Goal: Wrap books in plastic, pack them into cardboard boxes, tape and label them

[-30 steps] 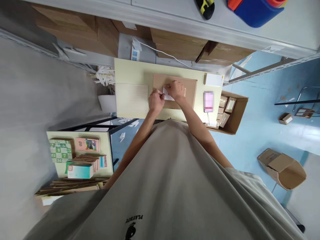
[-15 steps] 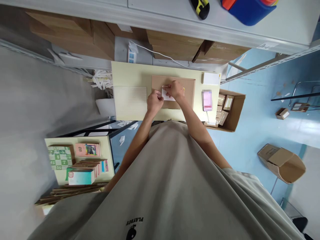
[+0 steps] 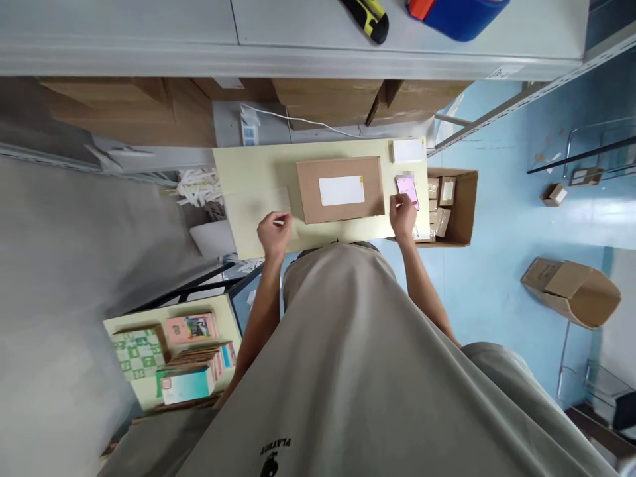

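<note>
A flat brown cardboard box (image 3: 305,192) lies on the pale yellow tabletop, with a white label (image 3: 342,191) on its upper face. To the box's left, my left hand (image 3: 275,234) is closed above the lined sheet (image 3: 284,199); a small pale bit shows at the fingers, too small to name. On the other side, my right hand (image 3: 403,214) has its fingers curled at the lower left edge of a phone (image 3: 406,187) with a pink screen. The phone lies at a slant, and its bottom corner is partly covered by the hand.
A white stack of labels (image 3: 407,151) sits at the table's back right corner. Beside the table stands an open carton (image 3: 464,209) of small boxes. Above, a shelf (image 3: 298,40) carries a yellow-black cutter (image 3: 371,20). Books and boxes occupy a side table (image 3: 112,324).
Both hands have left the label and moved apart, the left one leftward and the right one to the phone. The label now shows fully on the box. The phone has turned slightly.
</note>
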Demonstrator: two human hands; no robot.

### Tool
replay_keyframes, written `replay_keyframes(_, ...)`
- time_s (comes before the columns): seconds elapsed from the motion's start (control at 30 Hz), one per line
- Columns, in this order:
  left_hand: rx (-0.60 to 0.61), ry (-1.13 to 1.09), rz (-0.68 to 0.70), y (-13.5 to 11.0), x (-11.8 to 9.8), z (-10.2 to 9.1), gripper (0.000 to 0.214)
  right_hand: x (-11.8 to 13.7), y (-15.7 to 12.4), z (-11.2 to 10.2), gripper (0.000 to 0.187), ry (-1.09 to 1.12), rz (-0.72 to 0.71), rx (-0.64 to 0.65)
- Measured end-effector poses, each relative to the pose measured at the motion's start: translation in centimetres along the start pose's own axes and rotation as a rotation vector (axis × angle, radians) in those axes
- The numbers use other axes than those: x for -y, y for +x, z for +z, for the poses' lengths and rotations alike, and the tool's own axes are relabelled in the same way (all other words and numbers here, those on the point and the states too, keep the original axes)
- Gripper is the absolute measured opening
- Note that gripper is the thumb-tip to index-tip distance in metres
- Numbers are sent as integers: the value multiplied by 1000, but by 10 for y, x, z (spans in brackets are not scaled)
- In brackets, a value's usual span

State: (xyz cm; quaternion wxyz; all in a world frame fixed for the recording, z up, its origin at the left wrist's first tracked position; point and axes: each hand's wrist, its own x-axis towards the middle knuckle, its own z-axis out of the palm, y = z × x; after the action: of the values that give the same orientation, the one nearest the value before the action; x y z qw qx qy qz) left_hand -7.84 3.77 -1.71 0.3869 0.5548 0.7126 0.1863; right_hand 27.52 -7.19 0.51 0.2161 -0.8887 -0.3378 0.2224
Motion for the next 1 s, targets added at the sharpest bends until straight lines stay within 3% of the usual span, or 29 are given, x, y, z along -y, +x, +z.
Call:
replay_keyframes(0.1, 84, 38, -89, -4, 24, -11, 14, -45, -13, 6, 40, 133, 123, 61)
replay_keyframes(0.17, 173, 66, -100, -6, 28, -7, 17, -59, -21, 22, 51, 229, 143, 154)
replay_keyframes(0.27, 274, 59, -58, -7, 22, 4, 20, -63, -29, 47, 58, 304, 116, 201)
replay_keyframes(0.37, 293, -25, -23, -7, 16, 9, 18, -60, -31, 58, 54, 310, 67, 189)
replay_keyframes(0.7, 219, -208, 56, 3, 2, -4, 34, -49, -32, 44, 50, 262, 49, 224)
replay_keyframes(0.87, 279, -362, 37, 0, -19, -10, 21, -40, -30, 36, 47, 223, 77, 271)
replay_keyframes(1.0, 245, -400, 116, -11, -36, -16, 21, -39, -27, 31, 48, 203, 83, 305)
